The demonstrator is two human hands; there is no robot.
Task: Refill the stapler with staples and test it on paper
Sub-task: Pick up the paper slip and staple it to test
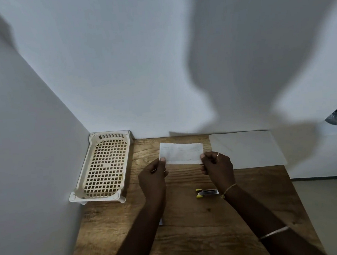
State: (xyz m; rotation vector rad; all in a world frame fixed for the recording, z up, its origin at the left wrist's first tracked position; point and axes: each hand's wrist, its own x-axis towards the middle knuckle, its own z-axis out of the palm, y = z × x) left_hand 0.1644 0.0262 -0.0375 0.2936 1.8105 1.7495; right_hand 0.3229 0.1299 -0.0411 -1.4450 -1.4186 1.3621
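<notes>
Both hands hold up a small white folded paper [181, 152] above the wooden table [193, 227]. My left hand [153, 176] pinches its lower left corner and my right hand [216, 166] pinches its lower right corner. A small stapler [206, 192] with yellow ends and a metal body lies on the table below my right hand, partly hidden by my right wrist. Whether it is open or closed is hard to tell.
A cream plastic lattice tray [103, 168] stands at the back left against the wall. A large white sheet [245, 148] lies at the back right of the table. A small white scrap [161, 221] shows beside my left forearm. Walls close in left and behind.
</notes>
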